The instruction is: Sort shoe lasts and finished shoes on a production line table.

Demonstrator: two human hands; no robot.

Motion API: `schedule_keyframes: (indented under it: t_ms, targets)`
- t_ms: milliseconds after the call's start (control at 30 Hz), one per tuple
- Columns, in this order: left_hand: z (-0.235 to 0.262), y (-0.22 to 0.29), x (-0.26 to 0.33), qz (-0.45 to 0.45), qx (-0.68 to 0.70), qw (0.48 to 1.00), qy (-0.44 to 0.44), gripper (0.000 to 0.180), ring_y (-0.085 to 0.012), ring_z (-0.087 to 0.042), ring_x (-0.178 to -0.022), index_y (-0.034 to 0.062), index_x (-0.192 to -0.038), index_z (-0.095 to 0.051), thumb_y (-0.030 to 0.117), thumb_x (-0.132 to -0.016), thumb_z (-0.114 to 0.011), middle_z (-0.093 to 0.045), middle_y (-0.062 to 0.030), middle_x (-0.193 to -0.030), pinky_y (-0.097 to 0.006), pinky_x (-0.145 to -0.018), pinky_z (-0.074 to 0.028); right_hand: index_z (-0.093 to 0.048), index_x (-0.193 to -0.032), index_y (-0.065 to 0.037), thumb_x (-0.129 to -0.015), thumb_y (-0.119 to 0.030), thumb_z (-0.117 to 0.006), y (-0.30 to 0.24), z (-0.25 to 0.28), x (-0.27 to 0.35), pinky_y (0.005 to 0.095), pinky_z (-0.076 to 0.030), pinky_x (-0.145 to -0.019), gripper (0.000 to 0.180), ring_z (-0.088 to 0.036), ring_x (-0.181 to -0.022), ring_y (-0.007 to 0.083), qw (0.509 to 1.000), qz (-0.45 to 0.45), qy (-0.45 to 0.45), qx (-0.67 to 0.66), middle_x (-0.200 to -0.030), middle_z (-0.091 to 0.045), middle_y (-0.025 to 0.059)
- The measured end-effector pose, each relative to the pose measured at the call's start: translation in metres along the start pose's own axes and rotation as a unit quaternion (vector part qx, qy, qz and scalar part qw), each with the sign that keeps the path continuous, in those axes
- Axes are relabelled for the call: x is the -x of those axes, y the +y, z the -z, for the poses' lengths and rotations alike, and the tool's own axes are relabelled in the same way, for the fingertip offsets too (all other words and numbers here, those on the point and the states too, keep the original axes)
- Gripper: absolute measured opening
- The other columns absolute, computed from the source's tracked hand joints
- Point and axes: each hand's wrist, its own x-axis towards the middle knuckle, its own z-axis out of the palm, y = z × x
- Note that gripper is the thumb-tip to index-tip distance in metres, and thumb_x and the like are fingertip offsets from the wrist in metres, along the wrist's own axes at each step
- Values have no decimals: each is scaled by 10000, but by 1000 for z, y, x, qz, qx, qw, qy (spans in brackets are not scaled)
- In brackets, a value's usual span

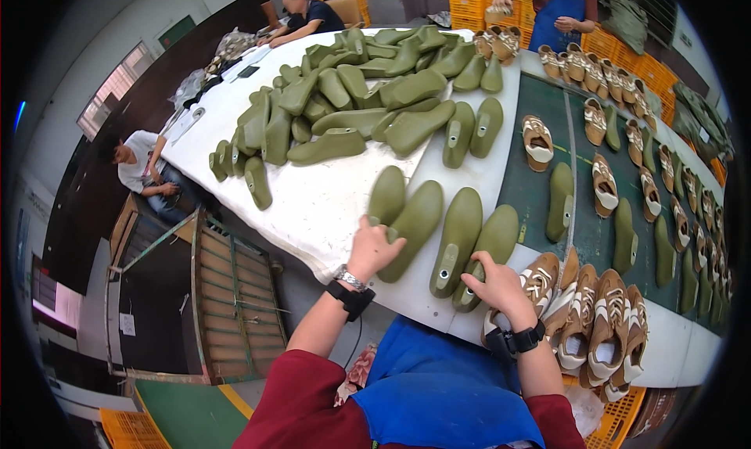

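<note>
Four-square in front of me, olive-green shoe lasts lie on the white table edge. My left hand point(374, 252) has its fingers around the heel end of the leftmost last point(387, 192), partly covering it. Beside that hand, a second last point(415, 226) slants toward me. My right hand point(494, 283) grips the heel end of the rightmost last point(499, 234) of this group. Between the hands lies another last point(458, 238), untouched, with a round metal-rimmed hole near its heel. To the right of my right hand stand several brown-and-white sneakers point(606, 324), close together.
A large pile of lasts point(344, 97) covers the white cloth point(274, 222) ahead. On the right, a green conveyor belt point(516, 175) carries sneakers and lasts. A co-worker in a blue apron point(559, 19) stands at the far end. A metal-framed cart point(227, 292) stands left; orange crates point(626, 418) sit below right.
</note>
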Motion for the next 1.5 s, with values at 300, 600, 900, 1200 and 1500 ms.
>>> schedule_keyframes:
  t_ms: [300,600,900,1200,1500]
  targets:
    - [-8,3,-5,-49,120,989,-69,670,-447,-468,-1160,67,-1316,-431,459,-807,-620,-513,-316,-1179,-408,-966,-408,-528,-1113,-95,-807,-408,-595,-3,-2,5,456,-487,-712,444,-628,-789,395,997,-43,54,18,-775,-643,225]
    - [22,-147,-37,-15,89,995,47,624,-354,-482,-1176,0,-1280,-455,296,-781,-684,-515,-247,-1239,-380,-990,-387,-532,-1086,-104,-796,-406,-596,-10,-6,3,461,-490,-696,424,-631,-753,391,996,-58,59,32,-735,-642,208]
    - [78,-353,-124,181,-53,946,264,662,-420,-496,-1098,-96,-1220,-429,247,-705,-665,-521,-308,-1158,-443,-925,-405,-510,-1112,-122,-799,-437,-575,-5,-6,1,461,-504,-657,448,-632,-707,393,990,-104,70,58,-696,-635,202]
    - [75,-410,-154,264,-38,936,231,512,-457,-590,-883,-136,-907,-577,353,-760,-611,-617,-318,-903,-454,-762,-471,-513,-1135,-132,-800,-449,-545,-12,-4,4,465,-497,-630,462,-627,-675,377,991,-122,32,55,-682,-627,189]
    - [105,-324,-80,296,542,769,163,350,-266,-601,-943,-56,-1087,-548,215,-868,-586,-606,-160,-1052,-357,-805,-499,-520,-1112,-124,-793,-431,-561,-3,-10,2,464,-491,-589,445,-621,-637,369,992,-95,71,40,-644,-617,176]
